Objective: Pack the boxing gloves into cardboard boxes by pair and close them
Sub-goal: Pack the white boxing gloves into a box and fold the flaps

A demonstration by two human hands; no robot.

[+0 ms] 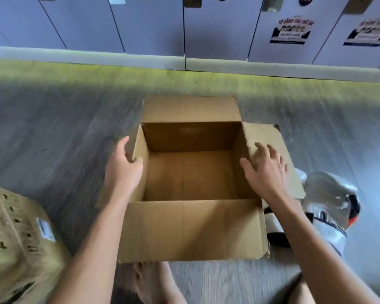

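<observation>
1. Cardboard box (191, 229): on floor (53, 132) in front of person, flaps open, nothing inside.
2. L hand (123, 167) grips box's left wall, thumb over rim.
3. R hand (266, 170): fingers spread, released, over right flap.
4. Plastic-wrapped boxing gloves (329, 200) just right of box; printed carton (20, 242) lower left.

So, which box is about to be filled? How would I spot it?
Look at the grey floor in front of the lockers. In the middle stands the open box, plain brown, empty, with its flaps spread. The printed box at the lower left is paler and covered in dark marks.
</observation>
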